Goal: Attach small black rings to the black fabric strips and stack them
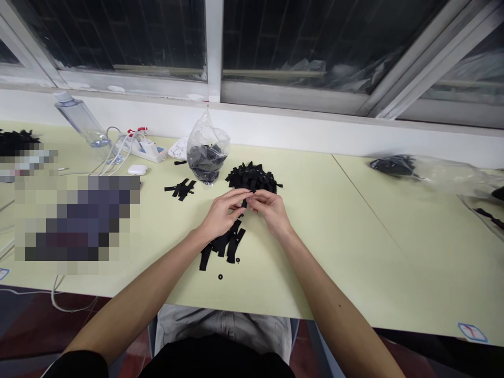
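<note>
Over the middle of the table, my left hand [225, 212] and my right hand [271, 210] meet with fingertips pinched. Between them is a short black fabric strip [244, 203], partly hidden by the fingers. Just behind the hands lies a heap of black strips [252, 176]. Closer to me, several loose black strips [222, 244] are spread flat, some with a small pale mark. Two small black rings [238, 260] sit near them on the tabletop.
A clear plastic bag of black pieces [208, 157] stands behind a small group of strips [181, 189]. To the left are a tilted bottle [84, 123], a power strip [147, 149] with cables and a white earbud case [137, 170]. Another plastic bag [429, 170] lies at right.
</note>
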`<state>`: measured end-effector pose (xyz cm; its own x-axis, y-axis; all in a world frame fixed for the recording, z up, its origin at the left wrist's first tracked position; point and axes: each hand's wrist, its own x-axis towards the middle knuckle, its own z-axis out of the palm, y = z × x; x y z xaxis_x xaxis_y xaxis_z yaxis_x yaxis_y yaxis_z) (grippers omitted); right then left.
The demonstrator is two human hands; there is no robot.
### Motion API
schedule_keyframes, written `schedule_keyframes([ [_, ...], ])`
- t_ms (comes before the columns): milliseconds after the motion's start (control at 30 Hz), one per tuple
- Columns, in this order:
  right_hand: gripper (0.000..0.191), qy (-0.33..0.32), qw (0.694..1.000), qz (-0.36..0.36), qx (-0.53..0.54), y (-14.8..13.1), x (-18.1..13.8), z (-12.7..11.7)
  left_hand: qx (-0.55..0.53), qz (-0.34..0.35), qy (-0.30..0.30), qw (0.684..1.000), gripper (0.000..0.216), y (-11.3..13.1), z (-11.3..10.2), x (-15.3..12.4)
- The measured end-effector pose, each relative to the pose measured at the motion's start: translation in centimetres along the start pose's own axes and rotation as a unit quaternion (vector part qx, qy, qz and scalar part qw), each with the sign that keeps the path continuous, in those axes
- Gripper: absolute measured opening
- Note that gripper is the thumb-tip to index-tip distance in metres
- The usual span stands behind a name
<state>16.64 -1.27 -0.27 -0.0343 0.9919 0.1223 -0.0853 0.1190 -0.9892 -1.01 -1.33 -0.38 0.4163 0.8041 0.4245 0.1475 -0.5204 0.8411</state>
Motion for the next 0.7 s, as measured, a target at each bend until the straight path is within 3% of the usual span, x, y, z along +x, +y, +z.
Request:
schedule_keyframes([
  [167, 0.020, 0.037, 0.999, -0.015, 0.018, -0.4, 0.1, -0.2, -0.027, -0.019, 0.036, 0.999, 0.041, 0.6, -0.2, 0.0],
  [267, 0.017, 0.044, 0.996, -0.023, 0.074, -0.9, 0.1, -0.7, 0.027, -0.042, 0.068, 0.996, 0.036, 0.6, -0.6, 0.2],
  [433, 0.015, 0.018, 0.989, -0.009, 0.149, -1.5, 0.0, -1.0, 0.227, -0.049, -0.038, 0.972, 0.012, -0.1, -0.9, 0.3],
  [700, 0.019, -0.003, 0.990, 0.016, 0.140, -1.6, -0.3, -0.2, 0.323, -0.052, -0.111, 0.938, 0.010, 0.1, -0.5, 0.4],
])
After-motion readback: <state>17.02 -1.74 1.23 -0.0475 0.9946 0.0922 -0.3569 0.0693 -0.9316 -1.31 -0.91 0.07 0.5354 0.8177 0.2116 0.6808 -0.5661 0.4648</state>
